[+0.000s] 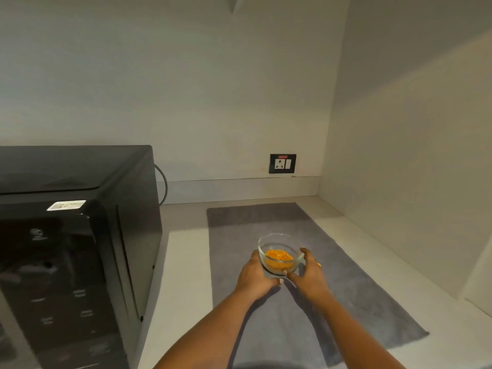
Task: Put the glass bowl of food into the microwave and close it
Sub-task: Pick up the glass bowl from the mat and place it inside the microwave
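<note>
A small clear glass bowl (pixel 279 245) with orange food in it sits on a grey cloth mat (pixel 359 296) on the counter. My left hand (pixel 254 275) wraps the bowl's left side and my right hand (pixel 310 272) wraps its right side, fingers curled against the glass. A black microwave (pixel 80 249) stands at the left edge of the view, well to the left of the bowl. Its glossy door faces me and looks closed.
A pale counter (pixel 186 262) runs between the microwave and the mat. Walls close in behind and to the right. A black wall socket (pixel 282 163) sits low on the back wall. A grey cable (pixel 163 185) loops behind the microwave.
</note>
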Action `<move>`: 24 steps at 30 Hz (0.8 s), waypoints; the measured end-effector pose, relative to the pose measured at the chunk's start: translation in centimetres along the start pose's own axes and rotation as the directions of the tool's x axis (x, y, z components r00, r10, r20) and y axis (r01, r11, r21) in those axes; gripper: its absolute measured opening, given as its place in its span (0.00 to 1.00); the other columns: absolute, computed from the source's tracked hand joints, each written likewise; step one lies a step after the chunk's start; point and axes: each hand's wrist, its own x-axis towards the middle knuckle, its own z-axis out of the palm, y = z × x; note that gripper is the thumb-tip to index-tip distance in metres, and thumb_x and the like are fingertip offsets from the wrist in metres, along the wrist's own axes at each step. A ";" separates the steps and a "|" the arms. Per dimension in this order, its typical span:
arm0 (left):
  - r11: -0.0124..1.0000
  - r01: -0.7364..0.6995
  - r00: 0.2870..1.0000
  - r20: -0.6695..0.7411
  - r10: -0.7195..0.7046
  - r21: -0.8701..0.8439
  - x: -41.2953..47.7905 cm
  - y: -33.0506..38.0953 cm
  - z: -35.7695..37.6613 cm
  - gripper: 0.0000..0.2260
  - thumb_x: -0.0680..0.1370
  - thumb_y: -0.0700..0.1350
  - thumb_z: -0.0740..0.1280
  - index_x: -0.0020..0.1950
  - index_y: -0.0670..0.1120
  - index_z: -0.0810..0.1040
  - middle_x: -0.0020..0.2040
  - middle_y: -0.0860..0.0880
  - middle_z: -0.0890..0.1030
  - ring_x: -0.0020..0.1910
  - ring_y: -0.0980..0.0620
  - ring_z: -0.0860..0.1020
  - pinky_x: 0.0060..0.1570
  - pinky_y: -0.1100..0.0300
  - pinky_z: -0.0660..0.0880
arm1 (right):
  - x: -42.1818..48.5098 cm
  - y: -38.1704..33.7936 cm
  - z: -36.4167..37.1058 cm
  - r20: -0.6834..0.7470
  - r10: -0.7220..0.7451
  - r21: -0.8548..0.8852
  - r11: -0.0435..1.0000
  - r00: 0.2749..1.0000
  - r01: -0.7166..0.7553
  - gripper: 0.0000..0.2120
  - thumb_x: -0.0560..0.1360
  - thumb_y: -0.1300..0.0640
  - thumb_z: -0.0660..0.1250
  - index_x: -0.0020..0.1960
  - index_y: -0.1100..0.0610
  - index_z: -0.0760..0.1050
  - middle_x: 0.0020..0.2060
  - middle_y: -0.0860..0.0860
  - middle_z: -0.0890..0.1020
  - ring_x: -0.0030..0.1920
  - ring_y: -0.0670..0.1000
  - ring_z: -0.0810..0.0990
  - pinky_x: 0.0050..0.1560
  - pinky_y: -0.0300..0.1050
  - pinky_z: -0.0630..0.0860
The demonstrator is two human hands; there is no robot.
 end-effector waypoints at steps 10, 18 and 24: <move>0.904 0.049 0.995 0.098 -0.008 -0.425 1.4 -0.1 0.8 0.40 0.63 0.36 0.77 0.69 0.49 0.60 0.58 0.48 0.74 0.53 0.50 0.74 0.36 0.67 0.78 | 2.2 0.5 0.2 0.084 0.029 -0.005 1.000 0.996 -0.029 0.16 0.63 0.66 0.75 0.48 0.62 0.74 0.46 0.56 0.77 0.38 0.47 0.76 0.28 0.26 0.70; 0.892 0.053 0.992 0.126 0.004 -0.449 0.5 -0.4 0.5 0.39 0.64 0.31 0.75 0.69 0.48 0.60 0.53 0.53 0.71 0.51 0.53 0.71 0.28 0.72 0.75 | 2.0 0.5 0.4 0.046 0.019 -0.057 0.998 0.999 -0.016 0.14 0.62 0.57 0.78 0.35 0.54 0.72 0.37 0.52 0.78 0.34 0.46 0.75 0.29 0.31 0.67; 0.900 0.029 0.993 0.114 0.023 -0.434 -0.8 -0.5 0.3 0.39 0.64 0.31 0.74 0.68 0.47 0.59 0.54 0.52 0.70 0.48 0.57 0.70 0.25 0.76 0.73 | 0.7 0.6 0.0 0.067 0.036 -0.102 0.994 0.997 -0.029 0.14 0.61 0.53 0.78 0.37 0.56 0.75 0.35 0.51 0.79 0.34 0.47 0.76 0.31 0.33 0.69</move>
